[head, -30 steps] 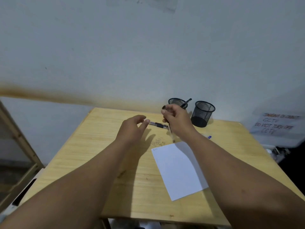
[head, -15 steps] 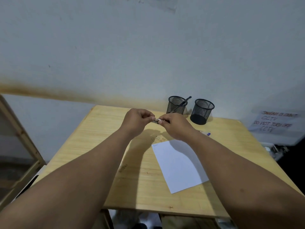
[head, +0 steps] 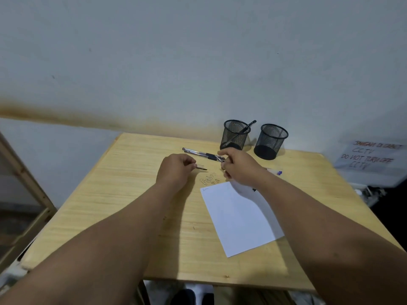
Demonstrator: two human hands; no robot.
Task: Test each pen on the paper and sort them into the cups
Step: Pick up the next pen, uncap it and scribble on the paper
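My left hand (head: pixel 176 169) pinches a small pen cap (head: pixel 201 167) with a dark tip just above the wooden table (head: pixel 132 194). To its right, my right hand (head: pixel 241 169) is curled, its fingertips at the right end of a clear pen with a black grip (head: pixel 202 154). A dark tip shows under that wrist. The white paper (head: pixel 240 216) lies below my right hand, with a small mark in its top left corner. Two black mesh cups stand at the back. The left cup (head: pixel 235 135) holds a black pen (head: pixel 248 126); the right cup (head: pixel 271 142) looks empty.
A blue-capped pen (head: pixel 278 172) lies on the table right of my right wrist. Letters are scratched into the tabletop above the paper. A handwritten CCTV sign (head: pixel 370 157) hangs off to the right, and a wooden frame (head: pixel 22 183) stands at the left.
My hands met at the pen half a second ago and have pulled apart. The left now holds the cap, a short way left of the right hand.
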